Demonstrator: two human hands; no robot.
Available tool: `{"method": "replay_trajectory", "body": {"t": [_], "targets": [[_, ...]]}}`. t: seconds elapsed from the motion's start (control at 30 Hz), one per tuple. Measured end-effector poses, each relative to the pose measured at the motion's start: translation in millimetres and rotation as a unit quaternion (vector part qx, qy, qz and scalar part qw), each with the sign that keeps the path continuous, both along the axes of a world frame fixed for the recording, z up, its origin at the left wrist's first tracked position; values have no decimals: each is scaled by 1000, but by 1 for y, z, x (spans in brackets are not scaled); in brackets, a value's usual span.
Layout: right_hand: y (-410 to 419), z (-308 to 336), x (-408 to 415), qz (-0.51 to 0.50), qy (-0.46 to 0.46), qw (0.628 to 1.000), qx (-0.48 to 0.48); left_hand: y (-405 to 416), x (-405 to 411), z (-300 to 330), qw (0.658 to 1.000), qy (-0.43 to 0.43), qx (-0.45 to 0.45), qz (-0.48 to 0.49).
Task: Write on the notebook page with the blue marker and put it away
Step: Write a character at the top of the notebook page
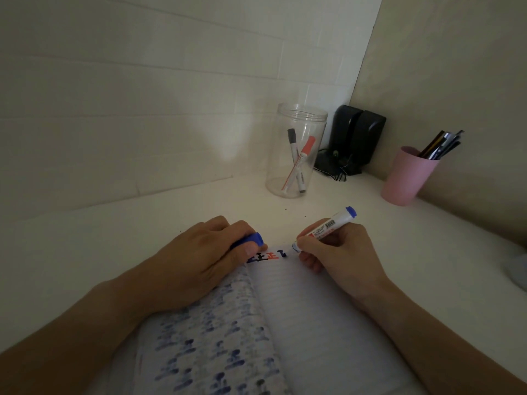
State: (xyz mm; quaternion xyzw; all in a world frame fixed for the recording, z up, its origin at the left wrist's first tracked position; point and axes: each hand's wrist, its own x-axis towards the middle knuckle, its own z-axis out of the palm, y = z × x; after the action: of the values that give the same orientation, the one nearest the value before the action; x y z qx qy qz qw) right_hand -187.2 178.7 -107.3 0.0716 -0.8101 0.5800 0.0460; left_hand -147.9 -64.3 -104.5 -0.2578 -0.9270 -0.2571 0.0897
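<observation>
An open lined notebook (308,315) lies on the white desk in front of me. Its left page shows bled-through ink, and the top of its right page carries a row of written characters (266,256) in blue, black and red. My right hand (333,252) grips the blue marker (330,225), whose tip touches the top of the right page just right of the last stroke. Resting on the notebook's upper left corner, my left hand (199,260) is closed around the blue marker cap (251,239).
A clear plastic jar (296,151) behind the notebook holds a black marker and a red marker. Dark speakers (356,138) stand in the corner. At the right, a pink cup (407,176) holds several pens. White walls close in behind and at the right.
</observation>
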Motion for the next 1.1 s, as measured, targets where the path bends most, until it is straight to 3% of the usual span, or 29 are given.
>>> {"method": "replay_trajectory", "body": {"t": [0.87, 1.1], "targets": [[0, 4, 7, 28, -6, 1000, 1, 1, 0, 0, 1000, 9, -3, -7], [0, 2, 2, -40, -10, 999, 12, 0, -1, -2, 1000, 11, -3, -4]]}}
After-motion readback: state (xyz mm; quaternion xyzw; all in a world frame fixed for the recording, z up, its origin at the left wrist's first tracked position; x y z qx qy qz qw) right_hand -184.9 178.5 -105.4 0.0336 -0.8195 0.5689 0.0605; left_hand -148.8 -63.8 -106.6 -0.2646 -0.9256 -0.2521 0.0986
